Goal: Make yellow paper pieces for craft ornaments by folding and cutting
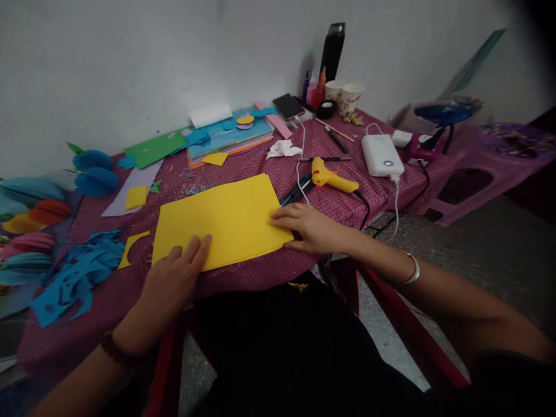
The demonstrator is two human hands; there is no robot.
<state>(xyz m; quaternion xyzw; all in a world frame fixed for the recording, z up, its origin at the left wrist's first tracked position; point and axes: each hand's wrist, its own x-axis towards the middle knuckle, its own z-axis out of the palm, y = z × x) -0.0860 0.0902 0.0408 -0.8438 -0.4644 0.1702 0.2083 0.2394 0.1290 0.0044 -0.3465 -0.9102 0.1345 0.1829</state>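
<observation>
In the middle of the frame a big yellow sheet (223, 223) lies flat on a table with a red checked cloth (347, 202). The sheet looks smooth and is shaped like a rectangle. The left hand (174, 281) rests on its lower edge, fingers loose and flat, gripping nothing. The right hand (308, 226) presses flat on the sheet's right corner, fingers stretched out. Just right of the sheet lies a yellow glue gun (332, 178). At the lower left, jagged blue paper scraps (76, 278) sit in a pile

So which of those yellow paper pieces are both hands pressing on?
The big rectangular yellow sheet at the table's near edge: left hand and right hand rest on it. The smaller yellow scraps lie untouched.
</observation>
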